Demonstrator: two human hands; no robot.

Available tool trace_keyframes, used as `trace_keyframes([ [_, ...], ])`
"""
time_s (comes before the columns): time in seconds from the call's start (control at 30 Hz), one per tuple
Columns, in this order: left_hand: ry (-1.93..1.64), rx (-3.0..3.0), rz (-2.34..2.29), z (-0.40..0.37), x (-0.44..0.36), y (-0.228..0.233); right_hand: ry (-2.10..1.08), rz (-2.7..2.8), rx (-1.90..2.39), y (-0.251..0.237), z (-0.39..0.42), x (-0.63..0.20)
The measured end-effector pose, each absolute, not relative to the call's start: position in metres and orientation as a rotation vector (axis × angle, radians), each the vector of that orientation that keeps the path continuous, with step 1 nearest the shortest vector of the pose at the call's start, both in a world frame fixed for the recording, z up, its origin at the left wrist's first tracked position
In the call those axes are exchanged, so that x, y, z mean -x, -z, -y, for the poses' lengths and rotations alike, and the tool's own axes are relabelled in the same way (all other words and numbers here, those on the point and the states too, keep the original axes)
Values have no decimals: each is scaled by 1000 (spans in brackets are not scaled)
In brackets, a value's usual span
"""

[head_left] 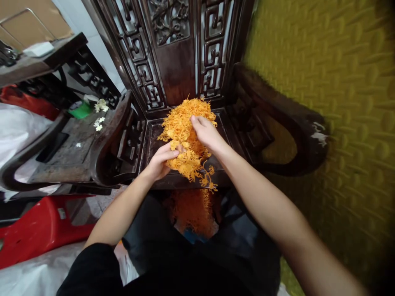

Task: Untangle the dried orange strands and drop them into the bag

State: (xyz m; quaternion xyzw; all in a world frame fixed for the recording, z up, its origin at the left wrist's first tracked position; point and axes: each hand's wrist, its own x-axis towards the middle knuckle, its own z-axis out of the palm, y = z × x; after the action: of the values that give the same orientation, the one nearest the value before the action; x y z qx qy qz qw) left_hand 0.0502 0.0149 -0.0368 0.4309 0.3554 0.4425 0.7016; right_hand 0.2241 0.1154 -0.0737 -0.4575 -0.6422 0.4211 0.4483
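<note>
A heap of orange artificial foliage sprigs [185, 123] lies on the seat of a dark carved wooden chair [148, 139]. My left hand [160, 162] pinches the lower part of the heap with thumb and fingers. My right hand [205, 131] rests on top of the heap, fingers curled into the sprigs. A loose sprig [207, 180] dangles over the seat's front edge. More orange sprigs [193, 211] sit lower down, between my knees, in shadow.
A second dark wooden chair [77, 144] stands to the left with small white flowers [100, 121] and a green object [80, 111] on it. A red plastic stool [40, 230] lies at lower left on white sheeting [31, 279]. A yellow textured wall [339, 82] fills the right.
</note>
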Motion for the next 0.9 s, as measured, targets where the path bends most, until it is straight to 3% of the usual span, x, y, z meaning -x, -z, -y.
trace_keyframes([
  [0.13,-1111,-858,-868,-15,-48,30,-978,1534,1304,67,-104,-234],
  [0.3,-1241,-864,-931,-19,-36,27,-972,1735,1213,56,-93,-249],
  [0.47,-1216,-844,-966,-17,-26,26,-912,1972,1147,55,-84,-251],
  [0.67,-1174,-872,-1026,-14,-28,22,-669,1805,1203,52,-93,-263],
  [0.9,-1206,-899,-1087,-22,-14,8,-798,1817,1048,50,-98,-277],
])
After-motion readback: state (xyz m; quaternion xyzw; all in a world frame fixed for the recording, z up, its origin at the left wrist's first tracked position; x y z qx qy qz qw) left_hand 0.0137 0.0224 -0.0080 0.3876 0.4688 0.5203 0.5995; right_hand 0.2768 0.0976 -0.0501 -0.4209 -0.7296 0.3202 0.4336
